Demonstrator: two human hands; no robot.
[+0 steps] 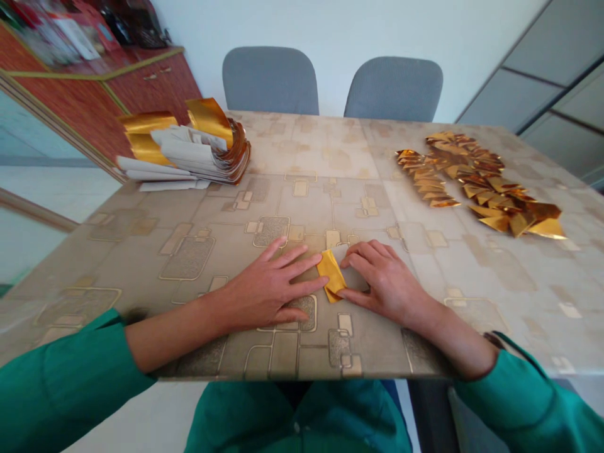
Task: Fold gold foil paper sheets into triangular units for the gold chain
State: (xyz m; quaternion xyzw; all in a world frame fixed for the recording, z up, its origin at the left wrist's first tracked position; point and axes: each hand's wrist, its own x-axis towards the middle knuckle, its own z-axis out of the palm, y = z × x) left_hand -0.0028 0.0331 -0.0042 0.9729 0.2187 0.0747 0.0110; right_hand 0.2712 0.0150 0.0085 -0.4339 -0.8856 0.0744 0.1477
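Green cloth shirt (302,425) below folded gold-white paper pc. (331,277); L hand (264,289) spread, tips on pc.; R hand (387,280) pinching R side. Risk: skew if L tips slip.

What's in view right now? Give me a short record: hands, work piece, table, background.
left hand: spread, fingertips at the small paper's left edge
right hand: fingers curled, gripping the paper's right side
work piece: small paper, partly folded, gold and pale sides showing
table, far left: stack of gold and pale sheets
table, far right: folded gold pieces, bunched in rows
background: two grey chairs beyond the table, red-brown cabinet at left
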